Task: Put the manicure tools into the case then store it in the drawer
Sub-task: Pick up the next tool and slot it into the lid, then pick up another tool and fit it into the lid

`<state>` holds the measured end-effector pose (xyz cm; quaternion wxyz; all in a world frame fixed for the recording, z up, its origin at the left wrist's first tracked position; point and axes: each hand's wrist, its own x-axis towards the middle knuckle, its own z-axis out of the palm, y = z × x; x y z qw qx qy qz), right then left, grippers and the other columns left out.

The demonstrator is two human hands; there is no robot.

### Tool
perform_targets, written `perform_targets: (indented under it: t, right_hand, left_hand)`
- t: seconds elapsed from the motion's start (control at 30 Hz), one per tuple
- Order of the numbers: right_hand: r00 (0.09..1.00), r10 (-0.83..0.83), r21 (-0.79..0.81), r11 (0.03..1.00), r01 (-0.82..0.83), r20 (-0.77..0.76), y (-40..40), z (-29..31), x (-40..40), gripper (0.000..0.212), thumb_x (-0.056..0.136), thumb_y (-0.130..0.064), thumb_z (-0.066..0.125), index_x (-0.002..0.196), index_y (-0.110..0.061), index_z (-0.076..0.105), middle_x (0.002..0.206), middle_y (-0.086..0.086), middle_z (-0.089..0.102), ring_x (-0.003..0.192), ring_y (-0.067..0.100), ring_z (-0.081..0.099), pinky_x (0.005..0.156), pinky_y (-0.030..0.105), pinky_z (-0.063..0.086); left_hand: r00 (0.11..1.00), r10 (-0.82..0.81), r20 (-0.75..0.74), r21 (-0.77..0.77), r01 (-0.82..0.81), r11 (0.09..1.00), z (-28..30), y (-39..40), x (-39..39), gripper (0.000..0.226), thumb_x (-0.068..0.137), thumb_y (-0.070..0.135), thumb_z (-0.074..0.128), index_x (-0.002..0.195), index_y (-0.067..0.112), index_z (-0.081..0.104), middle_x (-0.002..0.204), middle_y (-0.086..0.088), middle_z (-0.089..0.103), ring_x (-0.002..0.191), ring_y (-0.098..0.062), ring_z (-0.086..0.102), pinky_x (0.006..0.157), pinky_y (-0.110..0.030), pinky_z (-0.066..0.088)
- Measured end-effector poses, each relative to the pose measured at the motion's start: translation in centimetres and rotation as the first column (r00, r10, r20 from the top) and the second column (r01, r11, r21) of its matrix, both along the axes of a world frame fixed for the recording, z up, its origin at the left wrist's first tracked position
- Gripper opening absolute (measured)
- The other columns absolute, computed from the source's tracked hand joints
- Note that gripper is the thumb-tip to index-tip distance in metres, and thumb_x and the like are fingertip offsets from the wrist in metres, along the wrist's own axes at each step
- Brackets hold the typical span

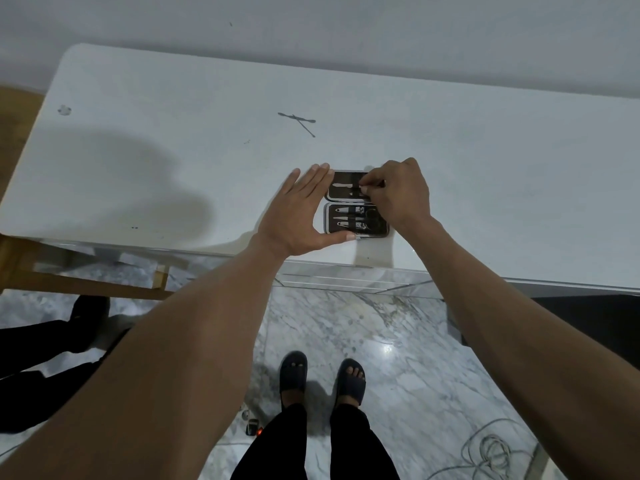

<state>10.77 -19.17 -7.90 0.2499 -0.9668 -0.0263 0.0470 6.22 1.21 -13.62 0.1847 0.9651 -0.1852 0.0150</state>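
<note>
Our left hand (300,212) lies flat and released beside the open case (356,206) at the desk's (173,133) front edge; our right hand (398,194) pinches a thin tool (372,185) into it.

We have one view only, a wide-angle camera worn on the head, so nothing is shared with a second view. We look steeply down and forward from standing height, past both forearms to the table (173,109), whose near edge crosses the middle of the frame. Its far edge meets the wall at the top. Below the near edge we see the floor (398,327) and our feet.
</note>
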Motion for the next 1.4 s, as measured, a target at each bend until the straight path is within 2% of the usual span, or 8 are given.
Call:
perform_targets:
  t: [0.17,0.47,0.73,0.83,1.0,1.17,1.3,1.4]
  right_hand:
    - [0.998,-0.004,-0.002,1.0,0.004,-0.059,-0.1,0.7,0.7,0.017,0.082,-0.03,0.067,0.095,-0.031,0.077,0.095,-0.004,0.072,0.114,0.02,0.052,0.079,0.034,0.05]
    - [1.0,-0.019,0.086,0.996,0.018,0.009,2.5,2.1,4.3,0.017,0.085,-0.034,0.068,0.099,-0.029,0.076,0.093,-0.011,0.073,0.114,0.016,0.052,0.077,0.028,0.045]
    - [1.0,0.007,0.137,0.991,-0.005,-0.017,7.3,0.0,8.9,0.017,0.085,-0.034,0.07,0.098,-0.025,0.076,0.102,-0.007,0.073,0.113,0.019,0.056,0.087,0.034,0.052]
    - [0.999,0.012,0.14,0.99,-0.007,-0.031,9.0,-0.8,10.1,0.017,0.084,-0.036,0.07,0.096,-0.025,0.077,0.104,-0.006,0.073,0.111,0.021,0.058,0.086,0.037,0.054]
    - [0.999,0.045,0.012,0.999,-0.045,0.009,10.7,-0.7,10.8,0.016,0.089,-0.026,0.062,0.094,-0.019,0.076,0.096,-0.001,0.072,0.111,0.024,0.051,0.076,0.034,0.05]
    - [0.994,0.106,-0.138,0.985,-0.1,0.035,11.2,-1.0,10.5,0.023,0.091,-0.015,0.05,0.098,-0.012,0.071,0.093,0.008,0.07,0.106,0.03,0.05,0.077,0.041,0.049]
    - [0.985,0.161,-0.279,0.951,-0.137,0.066,11.6,-1.6,9.8,0.021,0.088,-0.01,0.049,0.104,-0.004,0.061,0.105,0.014,0.065,0.109,0.035,0.049,0.082,0.04,0.039]
    - [0.976,0.207,-0.384,0.908,-0.167,0.064,11.9,-1.7,9.5,0.028,0.086,-0.004,0.046,0.111,0.001,0.055,0.113,0.02,0.06,0.111,0.038,0.047,0.085,0.043,0.038]
  left_hand:
    - [1.0,0.0,0.013,-0.009,0.0,1.0,-0.2,0.0,0.0,0.122,0.079,0.094,0.043,0.163,0.006,0.027,0.171,-0.008,0.026,0.16,-0.019,0.019,0.131,-0.048,0.015]
    - [1.0,-0.008,0.004,-0.001,0.008,1.0,-0.3,0.1,0.1,0.122,0.08,0.092,0.043,0.163,0.005,0.025,0.172,-0.007,0.024,0.161,-0.019,0.018,0.13,-0.049,0.016]
    - [1.0,-0.004,-0.022,-0.021,0.004,1.0,0.1,-0.1,0.1,0.124,0.079,0.092,0.045,0.163,0.004,0.024,0.172,-0.008,0.023,0.161,-0.018,0.016,0.131,-0.048,0.013]
    - [0.997,-0.019,-0.072,0.001,0.019,1.0,0.6,-0.2,0.4,0.124,0.08,0.091,0.047,0.164,0.004,0.021,0.173,-0.009,0.021,0.162,-0.018,0.012,0.131,-0.048,0.011]
    - [0.991,-0.017,-0.13,-0.019,0.015,1.0,0.6,-0.1,0.6,0.125,0.079,0.089,0.056,0.165,0.006,0.018,0.173,-0.009,0.02,0.162,-0.017,0.008,0.132,-0.047,0.006]
    - [0.993,-0.007,-0.115,-0.039,0.003,0.999,0.5,-0.2,0.8,0.124,0.078,0.089,0.057,0.164,0.008,0.02,0.173,-0.005,0.022,0.162,-0.015,0.007,0.132,-0.046,0.005]
    - [0.995,-0.01,-0.097,-0.06,0.004,0.998,0.5,-0.3,0.8,0.118,0.078,0.089,0.06,0.162,0.011,0.028,0.169,-0.002,0.033,0.161,-0.015,0.014,0.131,-0.047,0.009]
    - [0.996,-0.005,-0.085,-0.066,0.0,0.998,0.4,-0.3,0.9,0.117,0.076,0.088,0.062,0.16,0.013,0.032,0.166,0.0,0.038,0.16,-0.015,0.018,0.131,-0.047,0.012]
